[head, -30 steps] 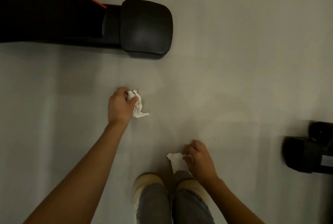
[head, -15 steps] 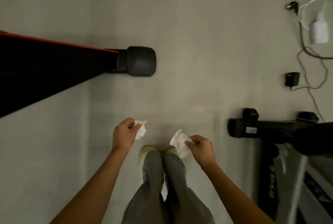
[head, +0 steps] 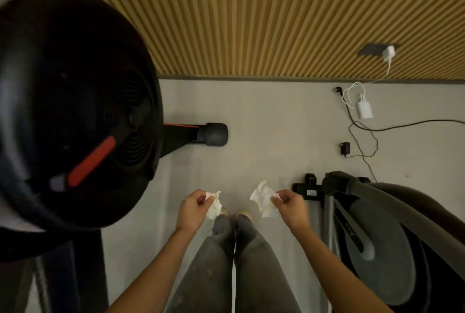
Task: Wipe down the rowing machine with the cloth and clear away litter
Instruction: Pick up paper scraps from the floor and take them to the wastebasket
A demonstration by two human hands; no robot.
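Litter in both fists: the left hand (head: 195,208) pinches one crumpled tissue (head: 214,206), and the right hand (head: 289,205) pinches a bigger tissue (head: 263,199), the two held apart above the shoes. No bin is in view. The black flywheel housing (head: 75,111), probably the rower, looms to the left, nearer the left arm.

**One head camera, tilted down**

I get one wide-angle view, worn on the person's head, facing forward and down. The left hand (head: 193,208) and right hand (head: 289,205) sit near the lens (reaching in from the bottom edge); the floor (head: 276,116) lies farther off, the slatted wall (head: 251,23) across the top
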